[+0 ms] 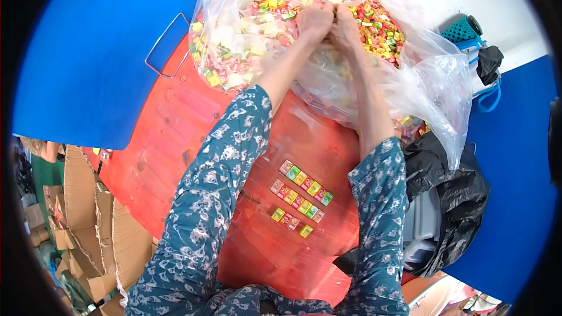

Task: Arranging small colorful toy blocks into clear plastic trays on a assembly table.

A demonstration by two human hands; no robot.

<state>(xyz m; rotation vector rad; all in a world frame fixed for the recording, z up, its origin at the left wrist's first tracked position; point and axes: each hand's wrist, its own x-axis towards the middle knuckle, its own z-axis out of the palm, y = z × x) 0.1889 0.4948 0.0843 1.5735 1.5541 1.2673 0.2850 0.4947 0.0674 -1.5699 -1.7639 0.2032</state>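
On the left, red table (164, 158): it reaches from beside the cardboard (132, 240) to under the bag, and carries my work.
Packet rows (297, 199): two longer rows and a short one lie between my forearms; the short one has a gap before its last packet, which I'd close up for a neat line.
Left hand (315, 20): my fingers look curled narrow, down at the packets; the tips are hidden, so I can't tell what they hold.
Right hand (346, 26): just beside the left, fingers bent too, their hold equally hidden.
Loose packets (381, 32): heaped inside the bag, exposed right of my hands; taking just a few each time seems best.
Clear bag (436, 82): rumpled film, better folded away from my fingertips.
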